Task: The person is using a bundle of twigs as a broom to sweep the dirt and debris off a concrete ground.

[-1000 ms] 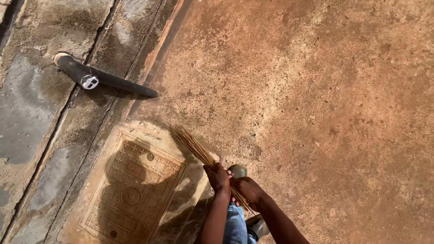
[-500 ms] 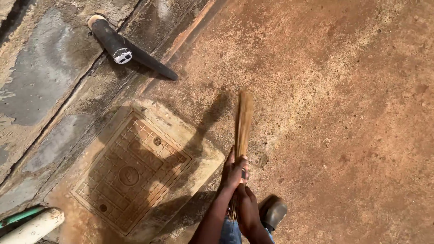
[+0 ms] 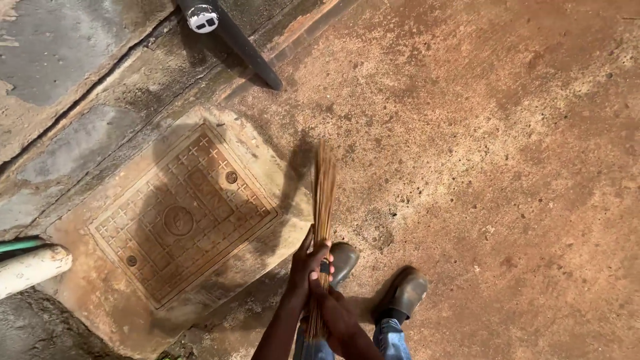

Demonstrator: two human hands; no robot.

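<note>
The person grips a bundle broom of thin straw-coloured sticks with both hands. The left hand is the higher of the two, its fingers wrapped tight around the bundle where the sticks are gathered. The right hand sits just below it and touching it, its fingers also closed around the lower end of the bundle. The broom stands nearly upright in the view, its loose tips pointing away from the person, near the right edge of a square patterned metal cover set in a concrete slab. The broom's shadow falls on that slab.

Below the hands are two dark shoes, the left shoe just beside the left hand and the right shoe further right, with blue jeans at the bottom edge. The ground is reddish-brown, rough concrete. A black pipe lies slanted at the top, and a white pipe enters from the left edge.
</note>
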